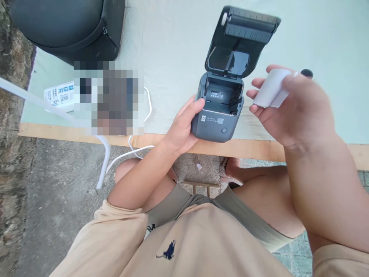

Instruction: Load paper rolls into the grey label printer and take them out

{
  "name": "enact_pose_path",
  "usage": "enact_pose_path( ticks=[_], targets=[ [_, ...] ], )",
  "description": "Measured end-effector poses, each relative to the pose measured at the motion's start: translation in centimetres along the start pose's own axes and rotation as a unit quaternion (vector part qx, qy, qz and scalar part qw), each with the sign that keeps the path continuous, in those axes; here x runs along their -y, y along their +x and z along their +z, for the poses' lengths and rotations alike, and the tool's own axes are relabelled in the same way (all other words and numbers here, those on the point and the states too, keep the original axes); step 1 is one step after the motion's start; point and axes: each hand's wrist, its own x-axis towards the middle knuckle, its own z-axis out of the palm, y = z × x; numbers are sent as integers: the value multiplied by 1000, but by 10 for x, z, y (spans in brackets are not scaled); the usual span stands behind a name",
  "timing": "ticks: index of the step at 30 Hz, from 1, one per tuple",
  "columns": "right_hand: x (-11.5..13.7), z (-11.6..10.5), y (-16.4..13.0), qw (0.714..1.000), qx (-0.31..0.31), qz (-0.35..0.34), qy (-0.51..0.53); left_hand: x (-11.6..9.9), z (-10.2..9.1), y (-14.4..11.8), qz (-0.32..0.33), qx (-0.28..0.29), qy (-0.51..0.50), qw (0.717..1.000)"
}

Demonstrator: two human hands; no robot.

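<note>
A small dark grey label printer [215, 125] stands near the front edge of the table, its lid [242, 38] swung up and back so the empty paper bay shows. My left hand [182, 129] grips the printer's left side. My right hand [294, 107] hovers to the right of the printer, a little above the table, and holds a white paper roll [271, 88] with a dark core end between thumb and fingers. The roll is apart from the printer.
A black zipped bag [69, 27] sits at the table's far left corner. A white printed box [59, 96] lies beside a blurred patch. A white cable [135, 152] hangs over the wooden front edge [245, 148]. White tubing crosses at left.
</note>
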Motion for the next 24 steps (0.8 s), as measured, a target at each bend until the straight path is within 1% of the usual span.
enact_pose_path(
  ticks=[2, 3, 5, 7, 9, 10, 14, 18, 21, 24],
  targets=[
    [-2, 13, -3, 991, -68, -85, -81, -2, 1, -1, 2, -7, -6, 1000],
    [-3, 20, -5, 985, -78, -118, -100, -4, 1, -2, 2, -13, -12, 1000],
    [-4, 30, -6, 972, -74, -172, -144, -7, 1, -3, -9, -18, -20, 1000],
    [-2, 36, -6, 930, -94, -262, -240, -9, 0, -2, -24, -25, -17, 999],
    [2, 40, -7, 907, -104, -309, -267, -11, 0, -1, -26, -26, -15, 999],
    [4, 42, -8, 901, -106, -324, -269, -11, 0, -2, -24, -26, -15, 999],
    [11, 56, -13, 891, -96, -352, -270, -11, 2, -4, -19, -27, -15, 999],
    [15, 70, -16, 888, -88, -343, -295, -9, 4, -4, -14, -30, -6, 999],
    [16, 73, -16, 883, -87, -335, -318, -7, 5, -4, -4, -29, 3, 1000],
    [16, 71, -14, 880, -78, -328, -335, -6, 6, -4, 3, -30, 9, 1000]
  ],
)
